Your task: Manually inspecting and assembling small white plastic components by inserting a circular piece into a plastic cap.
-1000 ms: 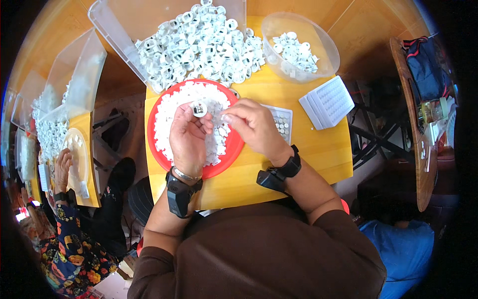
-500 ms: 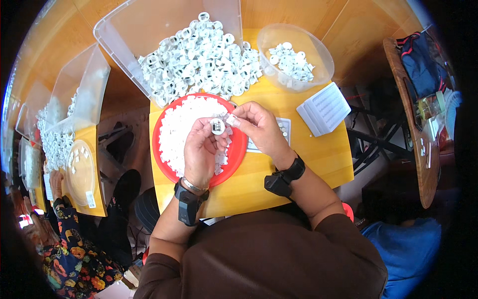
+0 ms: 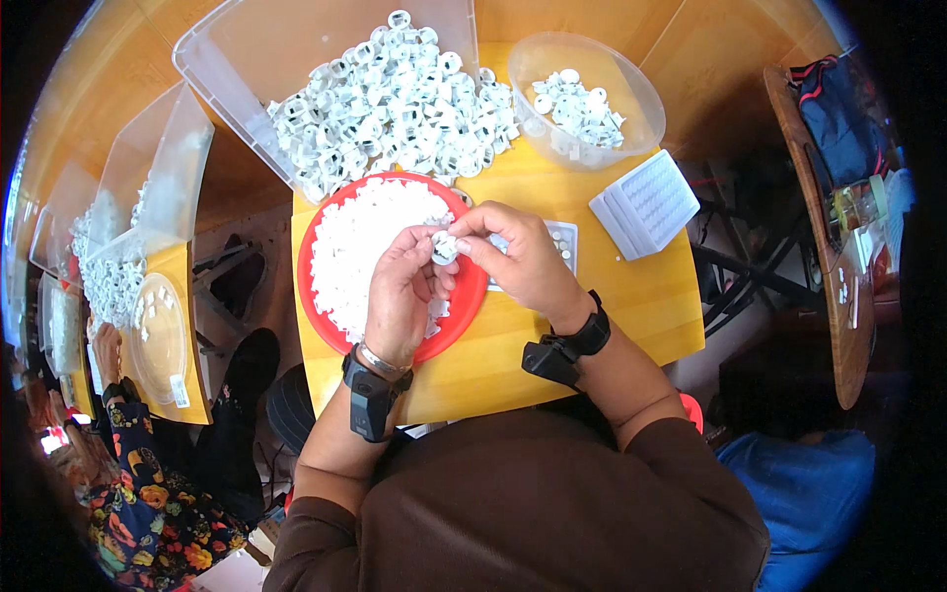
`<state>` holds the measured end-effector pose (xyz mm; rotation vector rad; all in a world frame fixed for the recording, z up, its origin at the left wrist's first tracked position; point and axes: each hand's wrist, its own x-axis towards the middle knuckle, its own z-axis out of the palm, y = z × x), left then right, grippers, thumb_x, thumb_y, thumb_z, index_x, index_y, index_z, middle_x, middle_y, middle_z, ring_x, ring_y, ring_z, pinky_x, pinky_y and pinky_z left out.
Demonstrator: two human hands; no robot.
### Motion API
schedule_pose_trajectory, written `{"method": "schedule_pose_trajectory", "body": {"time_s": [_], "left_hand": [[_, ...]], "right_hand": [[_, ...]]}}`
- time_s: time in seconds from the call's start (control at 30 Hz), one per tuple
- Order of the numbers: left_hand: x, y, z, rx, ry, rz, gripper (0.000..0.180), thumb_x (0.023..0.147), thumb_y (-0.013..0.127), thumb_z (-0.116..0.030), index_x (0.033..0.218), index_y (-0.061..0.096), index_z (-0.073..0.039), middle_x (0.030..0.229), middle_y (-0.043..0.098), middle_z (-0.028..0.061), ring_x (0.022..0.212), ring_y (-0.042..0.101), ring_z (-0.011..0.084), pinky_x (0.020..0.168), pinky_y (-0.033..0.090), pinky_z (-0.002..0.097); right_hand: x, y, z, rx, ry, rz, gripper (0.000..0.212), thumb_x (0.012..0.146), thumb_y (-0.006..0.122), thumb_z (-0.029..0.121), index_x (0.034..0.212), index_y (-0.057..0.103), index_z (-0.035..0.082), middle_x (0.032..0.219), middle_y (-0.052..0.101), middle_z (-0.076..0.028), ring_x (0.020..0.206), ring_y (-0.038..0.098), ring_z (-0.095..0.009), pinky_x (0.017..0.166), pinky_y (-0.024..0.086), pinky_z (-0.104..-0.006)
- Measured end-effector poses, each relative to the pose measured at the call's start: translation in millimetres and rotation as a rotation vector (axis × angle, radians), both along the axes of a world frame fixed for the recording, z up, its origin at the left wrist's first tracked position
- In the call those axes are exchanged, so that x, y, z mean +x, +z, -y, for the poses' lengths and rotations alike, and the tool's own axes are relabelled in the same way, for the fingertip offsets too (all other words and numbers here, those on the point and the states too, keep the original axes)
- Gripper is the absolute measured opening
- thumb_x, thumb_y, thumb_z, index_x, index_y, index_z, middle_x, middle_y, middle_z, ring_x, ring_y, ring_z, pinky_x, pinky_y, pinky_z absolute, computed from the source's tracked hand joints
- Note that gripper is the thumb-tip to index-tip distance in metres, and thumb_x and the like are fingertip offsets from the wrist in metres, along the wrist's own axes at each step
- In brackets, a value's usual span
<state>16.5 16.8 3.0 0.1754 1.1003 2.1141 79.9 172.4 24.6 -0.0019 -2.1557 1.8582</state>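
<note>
My left hand (image 3: 402,286) is closed, pinching a small round white plastic part (image 3: 444,247) between thumb and fingers. From the right, my right hand (image 3: 511,255) meets it, thumb and forefinger pressed together on a small white plastic piece that touches the round part. Fingers partly cover where the two join. Both hands are above the right half of a red round tray (image 3: 468,314) heaped with small white plastic pieces (image 3: 360,259). Under my right hand lies a flat tray of small round items (image 3: 564,247), partly hidden.
Behind the red tray a clear bin (image 3: 229,99) spills white round parts (image 3: 395,113). A clear round tub (image 3: 641,118) holds more parts, and stacked white trays (image 3: 646,205) stand at the right. Left, another person's hand (image 3: 107,350) rests near a second table (image 3: 178,326).
My right hand has brought its small white piece left onto the round part, which has turned in my left fingers. Before, the two were apart.
</note>
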Motion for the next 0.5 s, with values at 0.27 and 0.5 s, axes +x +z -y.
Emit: {"method": "schedule_pose_trajectory", "body": {"time_s": [0.27, 0.5], "left_hand": [[1.0, -1.3, 1.4, -0.019, -0.020, -0.041, 0.023, 0.099, 0.046, -0.022, 0.108, 0.053, -0.003, 0.083, 0.062, 0.0072, 0.068, 0.056, 0.0119, 0.063, 0.044, 0.0229], [3.7, -4.2, -0.7, 0.038, -0.015, -0.019, 0.020, 0.099, 0.047, -0.019, 0.109, 0.054, -0.004, 0.084, 0.063, 0.0065, 0.070, 0.057, 0.0120, 0.063, 0.045, 0.0232]], "right_hand": [[0.9, 1.6, -0.4, 0.286, -0.037, -0.117, 0.013, 0.083, 0.063, -0.003, 0.095, 0.066, 0.001, 0.083, 0.063, -0.009, 0.074, 0.061, -0.018, 0.067, 0.048, -0.0283], [0.4, -0.2, 0.4, 0.303, -0.055, -0.145, 0.011, 0.082, 0.062, -0.001, 0.091, 0.067, 0.002, 0.079, 0.062, -0.012, 0.070, 0.063, -0.023, 0.063, 0.049, -0.0320]]}}
